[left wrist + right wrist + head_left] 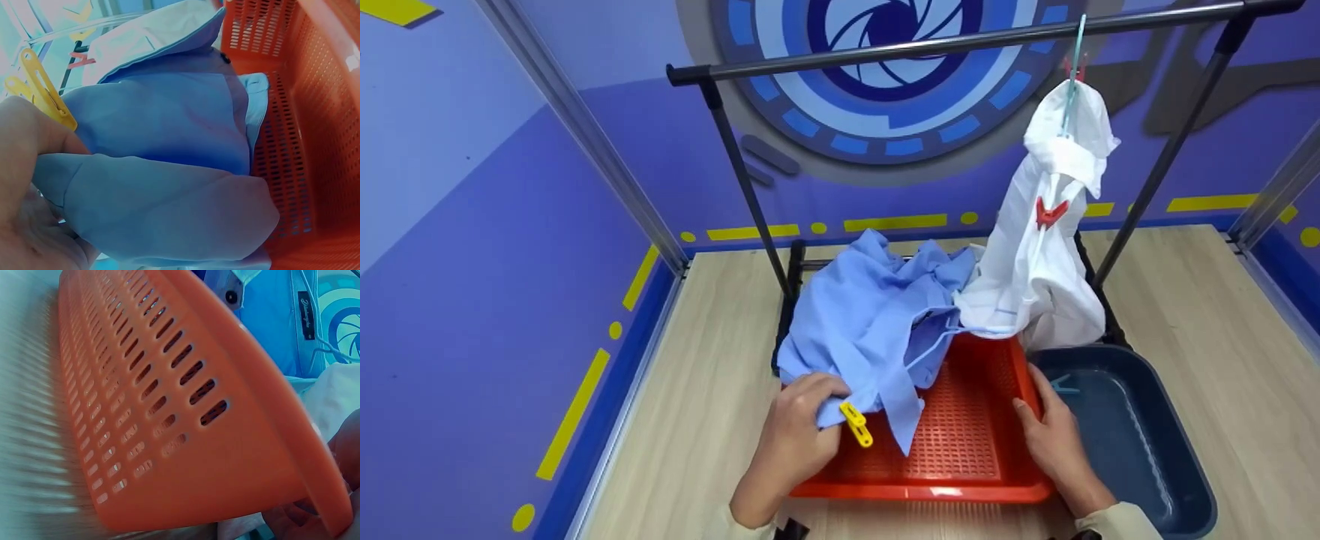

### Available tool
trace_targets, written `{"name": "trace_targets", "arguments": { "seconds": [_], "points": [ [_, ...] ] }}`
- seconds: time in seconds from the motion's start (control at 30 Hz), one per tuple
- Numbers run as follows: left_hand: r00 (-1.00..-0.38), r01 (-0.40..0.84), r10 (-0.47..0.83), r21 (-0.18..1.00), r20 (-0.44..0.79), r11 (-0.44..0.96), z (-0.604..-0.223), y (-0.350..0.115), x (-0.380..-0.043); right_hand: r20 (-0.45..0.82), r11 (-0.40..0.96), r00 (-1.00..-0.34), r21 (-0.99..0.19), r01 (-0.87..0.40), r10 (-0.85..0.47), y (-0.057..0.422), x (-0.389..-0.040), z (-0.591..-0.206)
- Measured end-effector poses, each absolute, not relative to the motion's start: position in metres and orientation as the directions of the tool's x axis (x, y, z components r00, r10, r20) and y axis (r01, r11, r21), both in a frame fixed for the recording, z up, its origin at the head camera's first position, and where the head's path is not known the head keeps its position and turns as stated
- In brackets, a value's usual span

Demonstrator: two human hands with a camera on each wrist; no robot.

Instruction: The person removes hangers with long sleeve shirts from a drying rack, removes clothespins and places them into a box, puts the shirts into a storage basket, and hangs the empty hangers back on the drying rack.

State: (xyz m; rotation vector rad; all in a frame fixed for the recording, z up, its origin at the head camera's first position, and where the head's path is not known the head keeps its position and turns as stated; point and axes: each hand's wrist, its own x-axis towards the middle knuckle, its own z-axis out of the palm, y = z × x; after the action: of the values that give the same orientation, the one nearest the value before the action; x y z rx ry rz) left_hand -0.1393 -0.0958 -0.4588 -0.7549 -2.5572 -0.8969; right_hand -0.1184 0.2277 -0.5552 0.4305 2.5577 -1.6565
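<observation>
At the left grip (799,429): one blue garment (859,322), one yellow clip (855,424).

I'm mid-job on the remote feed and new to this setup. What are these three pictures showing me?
No machine here: these are a person's bare hands. The widest picture comes from a head camera looking forward and down; the other two come from a camera on each wrist.

The left hand holds a blue garment that lies partly over a red basket. A yellow clip sits by its fingers; I can't tell what it grips. The right hand grips the basket's right side.

On the wooden surface stand a black rack and, at the right, a dark tub. A white garment hangs from the rack.
</observation>
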Motion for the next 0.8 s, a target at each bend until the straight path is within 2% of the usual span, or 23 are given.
{"name": "trace_targets", "arguments": {
  "seconds": [0.43, 0.6, 0.8],
  "points": [
    [-0.865, 0.503, 0.405, 0.511, 0.297, 0.698, -0.474, -0.086, -0.137, -0.180, 0.399, -0.962, -0.882, 0.250, 0.205, 0.230, -0.115, -0.551],
    [-0.855, 0.518, 0.410, 0.502, 0.318, 0.692, -0.478, -0.084, -0.136, -0.135, 0.408, -0.950, -0.879, 0.245, 0.280, 0.228, -0.115, -0.539],
    [-0.863, 0.504, 0.416, 0.504, 0.286, 0.701, -0.480, -0.082, -0.136, -0.068, 0.377, -0.915, -0.897, 0.230, 0.397, 0.217, -0.112, -0.521]
  ]
}}
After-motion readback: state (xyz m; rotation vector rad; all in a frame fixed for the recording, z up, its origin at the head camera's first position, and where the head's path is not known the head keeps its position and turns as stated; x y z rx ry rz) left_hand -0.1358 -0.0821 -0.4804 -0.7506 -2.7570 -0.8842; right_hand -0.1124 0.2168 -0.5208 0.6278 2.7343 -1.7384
